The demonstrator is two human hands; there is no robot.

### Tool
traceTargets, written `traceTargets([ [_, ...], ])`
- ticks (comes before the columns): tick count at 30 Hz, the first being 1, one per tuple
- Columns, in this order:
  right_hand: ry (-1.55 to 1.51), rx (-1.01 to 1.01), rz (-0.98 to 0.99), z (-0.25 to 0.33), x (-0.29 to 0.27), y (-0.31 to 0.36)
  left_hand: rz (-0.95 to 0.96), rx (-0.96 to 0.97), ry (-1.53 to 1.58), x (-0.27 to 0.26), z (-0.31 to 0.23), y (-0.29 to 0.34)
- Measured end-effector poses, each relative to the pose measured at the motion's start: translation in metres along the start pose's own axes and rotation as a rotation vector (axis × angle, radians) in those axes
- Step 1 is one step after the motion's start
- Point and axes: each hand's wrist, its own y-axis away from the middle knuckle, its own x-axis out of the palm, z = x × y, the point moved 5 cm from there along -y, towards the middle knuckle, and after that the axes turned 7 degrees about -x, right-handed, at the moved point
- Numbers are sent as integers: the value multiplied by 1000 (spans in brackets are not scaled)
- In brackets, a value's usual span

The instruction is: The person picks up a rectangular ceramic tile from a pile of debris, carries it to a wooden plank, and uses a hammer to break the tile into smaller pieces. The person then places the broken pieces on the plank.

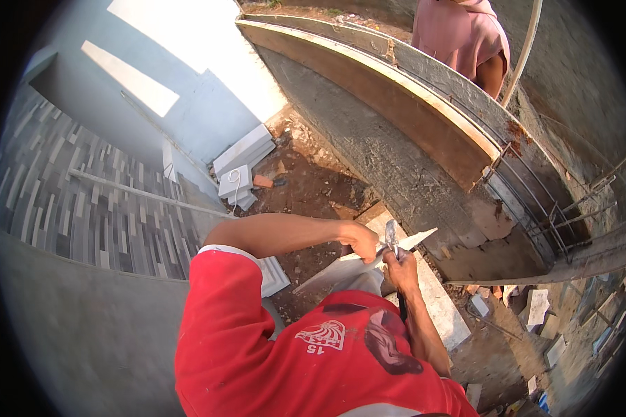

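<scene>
My left hand (364, 241) is closed, its fingers curled at the upper edge of a thin pale board (327, 273) with a pointed far end. The board lies slantwise in front of my body. Right beside it, my right hand (400, 270) is wrapped round a silvery tool (391, 233) whose rounded, shiny end sticks up past the fingers. The tool's exact kind is not clear, and it crosses the board between my two hands. Part of the board is hidden behind my hands and the red shirt.
A long curved formwork wall (368, 111) with protruding steel rebar (535, 194) runs along the right. Behind it stands a person in a pink top (459, 35). White slabs (243, 149) are stacked at the far left corner. Rubble (535, 309) litters the lower right; a tiled wall (97, 187) stands left.
</scene>
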Motion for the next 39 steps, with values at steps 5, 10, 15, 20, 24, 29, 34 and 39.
traceTargets([
  [5, 93, -43, -60, -4, -7, 9, -205, -38, 81, 2, -26, 25],
  [10, 265, -131, -126, 5, 0, 19, -171, -89, 5, 6, -24, 41],
  [15, 310, -84, 100, 11, -14, 17, -78, 64, 2, 11, -15, 47],
  [20, 212, -206, 106, 22, -25, 29, -56, 94, 20, 14, -21, 61],
  [24, 326, -202, 13, 27, -4, 53, -97, 212, 144, 14, -35, 68],
  [29, 309, -319, -113, 28, -74, 53, 26, -165, 183, -5, 7, 91],
  [34, 378, -205, -388, -6, -181, 61, -134, -173, 195, -31, 21, 130],
  [39, 90, 249, -288, -67, -139, 85, -98, -302, 153, -44, 20, 137],
])
